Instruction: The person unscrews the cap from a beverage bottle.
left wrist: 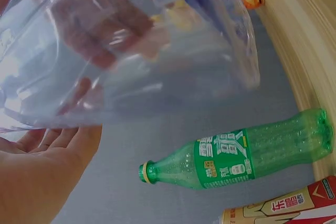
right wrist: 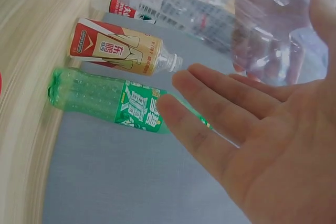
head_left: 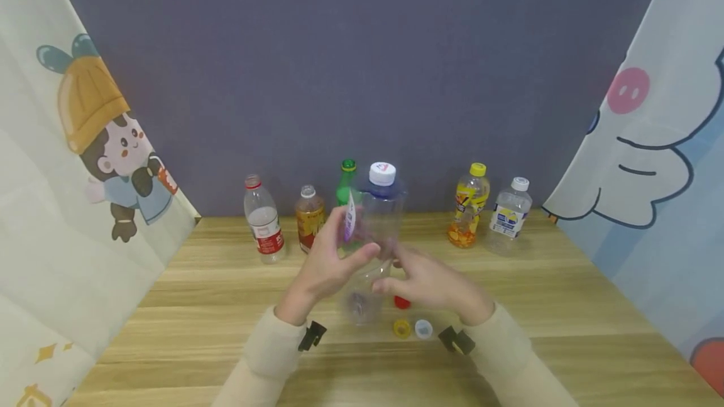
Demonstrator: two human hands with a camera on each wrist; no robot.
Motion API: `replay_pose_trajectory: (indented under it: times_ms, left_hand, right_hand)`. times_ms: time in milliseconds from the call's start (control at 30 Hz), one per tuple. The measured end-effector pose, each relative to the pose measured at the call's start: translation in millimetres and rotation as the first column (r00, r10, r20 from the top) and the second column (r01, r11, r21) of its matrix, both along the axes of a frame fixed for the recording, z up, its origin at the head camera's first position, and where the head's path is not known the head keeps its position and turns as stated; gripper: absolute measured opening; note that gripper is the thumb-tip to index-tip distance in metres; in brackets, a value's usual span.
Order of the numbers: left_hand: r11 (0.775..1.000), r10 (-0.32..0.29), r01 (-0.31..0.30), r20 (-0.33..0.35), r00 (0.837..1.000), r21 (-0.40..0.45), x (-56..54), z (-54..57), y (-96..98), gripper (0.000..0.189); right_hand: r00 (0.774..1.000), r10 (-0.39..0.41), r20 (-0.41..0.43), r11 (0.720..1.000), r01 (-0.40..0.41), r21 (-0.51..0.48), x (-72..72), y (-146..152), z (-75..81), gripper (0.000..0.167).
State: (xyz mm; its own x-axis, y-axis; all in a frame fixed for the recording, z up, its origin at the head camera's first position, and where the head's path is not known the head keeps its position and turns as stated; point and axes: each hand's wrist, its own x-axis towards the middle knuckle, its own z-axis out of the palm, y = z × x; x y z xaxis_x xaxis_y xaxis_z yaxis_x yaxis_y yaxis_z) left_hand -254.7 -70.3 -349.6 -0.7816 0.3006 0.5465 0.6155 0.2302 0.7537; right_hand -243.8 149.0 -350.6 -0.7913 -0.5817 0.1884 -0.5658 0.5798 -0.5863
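Observation:
A large clear plastic bottle with a white cap and a blue-tinted neck is upright between both hands, in the middle of the head view. My left hand holds its left side, thumb across the front. At the lower right of the bottle is my right hand; in the right wrist view its fingers are extended beside the clear plastic. The base is blurred, so I cannot tell whether it touches the table. Below lie a red cap, a yellow cap and a white cap.
Along the back of the wooden table stand a red-labelled clear bottle, a gold-and-red-labelled bottle and a green bottle. To the right are a yellow-capped bottle and a white-capped bottle. Behind them rises a grey panel.

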Motion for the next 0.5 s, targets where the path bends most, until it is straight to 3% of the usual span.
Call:
replay_pose_trajectory:
  times_ms: [167,333,433,500]
  left_hand:
    - [0.993,0.091,-0.094,-0.052,0.995,-0.07,-1.1,0.7,-3.3,0.092]
    - [0.982,0.135,-0.148,-0.103,0.985,-0.121,-3.4,0.5,-7.1,0.092]
    - [0.974,0.148,-0.167,-0.127,0.981,-0.151,-4.7,0.0,-8.9,0.089]
    - [0.966,0.161,-0.185,-0.142,0.977,-0.179,-5.5,-0.3,-9.5,0.088]
  right_hand:
    - [1.0,0.018,0.021,0.999,-0.017,-0.036,-8.0,5.9,-2.1,0.07]
    - [0.995,-0.099,0.031,0.993,0.1,-0.063,-13.0,20.0,3.6,0.059]
    - [0.987,-0.156,-0.025,0.975,0.15,-0.164,-13.4,27.3,9.9,0.04]
    - [0.979,-0.196,-0.049,0.949,0.177,-0.261,-13.0,30.8,13.2,0.028]
